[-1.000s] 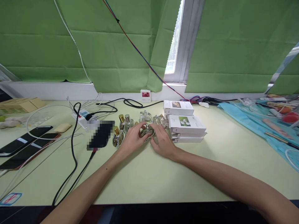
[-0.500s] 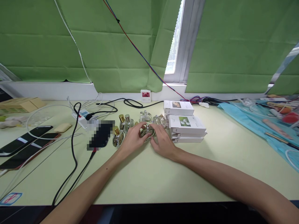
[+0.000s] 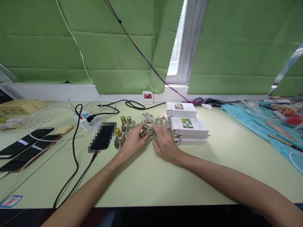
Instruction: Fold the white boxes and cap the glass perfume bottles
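A clear glass perfume bottle (image 3: 148,133) stands upright on the table between my two hands. My left hand (image 3: 134,138) has its thumb and fingers closed round the bottle's left side. My right hand (image 3: 166,144) curves at the bottle's right side, thumb and fingers apart; whether the fingertips touch the glass is hard to see. Left of my left hand are a gold-capped perfume bottle (image 3: 119,138) and, behind it, another gold-capped bottle (image 3: 124,123) beside a silver-capped one (image 3: 129,123). Clear bottles (image 3: 147,118) also stand beyond my hands, some partly hidden by my right hand.
White printed boxes (image 3: 189,130) are stacked right of my right hand, with another white box (image 3: 181,108) behind. To the left lie a blurred-out dark device (image 3: 103,137), black cables (image 3: 75,151), a power strip (image 3: 82,119) and phones (image 3: 29,153). Blue sheeting (image 3: 253,123) with clutter covers the right.
The bottle has shifted slightly left with my left hand. My right hand has eased a little right and toward me, its fingers less close about the bottle.
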`<state>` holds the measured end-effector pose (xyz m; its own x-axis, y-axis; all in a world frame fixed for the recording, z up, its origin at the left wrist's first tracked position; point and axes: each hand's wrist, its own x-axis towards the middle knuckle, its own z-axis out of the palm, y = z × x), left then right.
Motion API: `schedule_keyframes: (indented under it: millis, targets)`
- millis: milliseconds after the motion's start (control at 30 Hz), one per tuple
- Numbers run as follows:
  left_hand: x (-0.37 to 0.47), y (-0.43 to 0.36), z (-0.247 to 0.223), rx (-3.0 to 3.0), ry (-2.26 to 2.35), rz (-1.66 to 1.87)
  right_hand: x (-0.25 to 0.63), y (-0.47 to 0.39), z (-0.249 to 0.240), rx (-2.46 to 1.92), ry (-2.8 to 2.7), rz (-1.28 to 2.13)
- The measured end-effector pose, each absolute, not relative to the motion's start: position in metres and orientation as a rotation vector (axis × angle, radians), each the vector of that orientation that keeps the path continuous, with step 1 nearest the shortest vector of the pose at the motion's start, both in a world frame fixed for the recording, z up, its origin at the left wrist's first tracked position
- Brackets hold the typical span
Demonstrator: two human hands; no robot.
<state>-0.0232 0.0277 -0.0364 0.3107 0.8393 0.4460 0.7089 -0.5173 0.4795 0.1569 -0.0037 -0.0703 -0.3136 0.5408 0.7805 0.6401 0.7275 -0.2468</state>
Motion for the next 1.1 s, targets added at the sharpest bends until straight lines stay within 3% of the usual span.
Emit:
schedule_keyframes:
  millis: [200, 600, 867, 1100]
  targets:
    - [-0.022, 0.025, -0.033, 2.330, 1.425, 1.061, 0.156, -0.006, -0.067, -1.013, -2.058, -0.246]
    - [-0.021, 0.015, -0.027, 2.170, 1.318, 1.519, 0.155, -0.006, -0.065, -1.443, -2.167, -0.337]
    - [-0.015, 0.006, -0.028, 2.495, 1.170, 1.229, 0.153, -0.005, -0.064, -1.601, -2.204, -0.103]
    - [-0.014, 0.007, -0.034, 2.567, 1.039, 1.100, 0.152, -0.006, -0.062, -1.685, -2.250, -0.109]
